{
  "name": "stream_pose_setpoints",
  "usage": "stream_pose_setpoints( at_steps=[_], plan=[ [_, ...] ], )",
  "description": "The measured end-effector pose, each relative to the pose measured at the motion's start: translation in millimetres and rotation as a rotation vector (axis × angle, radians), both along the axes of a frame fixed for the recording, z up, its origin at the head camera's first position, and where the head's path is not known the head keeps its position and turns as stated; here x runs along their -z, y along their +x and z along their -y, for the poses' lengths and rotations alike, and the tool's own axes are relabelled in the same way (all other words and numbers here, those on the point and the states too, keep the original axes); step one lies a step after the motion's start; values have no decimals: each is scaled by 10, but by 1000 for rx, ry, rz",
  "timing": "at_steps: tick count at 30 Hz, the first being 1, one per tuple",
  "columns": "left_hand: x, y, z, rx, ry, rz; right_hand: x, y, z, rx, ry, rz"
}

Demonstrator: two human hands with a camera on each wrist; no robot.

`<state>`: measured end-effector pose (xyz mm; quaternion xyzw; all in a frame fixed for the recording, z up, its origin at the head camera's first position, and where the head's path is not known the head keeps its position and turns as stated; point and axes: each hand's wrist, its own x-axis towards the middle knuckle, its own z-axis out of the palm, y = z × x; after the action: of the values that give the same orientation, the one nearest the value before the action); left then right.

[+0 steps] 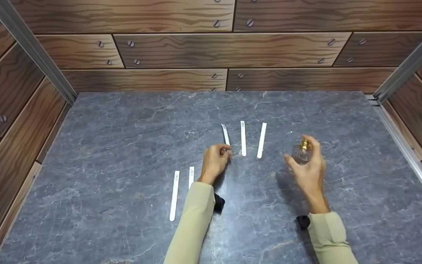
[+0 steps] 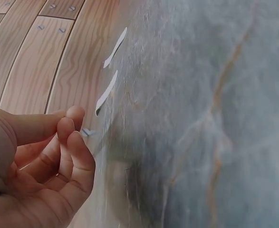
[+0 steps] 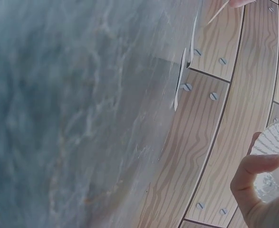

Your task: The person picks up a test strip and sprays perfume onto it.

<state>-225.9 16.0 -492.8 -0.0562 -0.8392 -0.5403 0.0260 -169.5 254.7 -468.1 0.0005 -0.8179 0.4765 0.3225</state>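
My left hand [image 1: 215, 161] pinches a narrow white paper test strip [image 1: 225, 135] between thumb and fingertips. In the right wrist view this strip [image 3: 218, 13] slants up off the table; the left wrist view hides it behind the fingers. My right hand [image 1: 310, 170] grips a clear glass perfume bottle [image 1: 301, 155] with a gold spray top [image 1: 304, 143]. One finger lies on the spray top and the thumb is at the side of the glass. Ribbed glass of the bottle [image 3: 267, 185] shows in the right wrist view.
Two white strips, one in the middle [image 1: 243, 138] and one right of it [image 1: 262, 140], lie between my hands. Two more, an outer strip [image 1: 174, 196] and one partly behind my sleeve [image 1: 191, 177], lie at the left. Wood-patterned walls [image 1: 178, 51] enclose the grey marbled table [image 1: 97, 146].
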Motion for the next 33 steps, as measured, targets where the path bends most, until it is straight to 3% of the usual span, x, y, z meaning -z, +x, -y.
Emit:
stream_pose_setpoints(
  at_steps=[3, 10, 13, 16, 19, 22, 28, 33],
  plan=[
    [3, -24, 0, -10, 105, 62, 8, 10, 7, -10, -15, 1],
    [-29, -30, 19, -65, 485, 349, 9, 29, 5, 15, 23, 7],
    [-55, -2, 47, -65, 592, 450, 11, 28, -4, 7, 20, -11],
    [-85, 33, 82, -48, 639, 511, 20, 26, -12, 4, 26, -21],
    [-115, 75, 113, -19, 609, 523, 24, 26, -16, 8, 33, -26],
    [-151, 129, 137, 15, 495, 484, 23, 25, -19, 16, 33, -20],
    [-183, 221, 198, 36, 201, 310, 7, 31, -21, 22, 30, -6],
    [-210, 295, 280, 21, 50, 206, 2, 38, -25, 33, 35, 5]
  ],
)
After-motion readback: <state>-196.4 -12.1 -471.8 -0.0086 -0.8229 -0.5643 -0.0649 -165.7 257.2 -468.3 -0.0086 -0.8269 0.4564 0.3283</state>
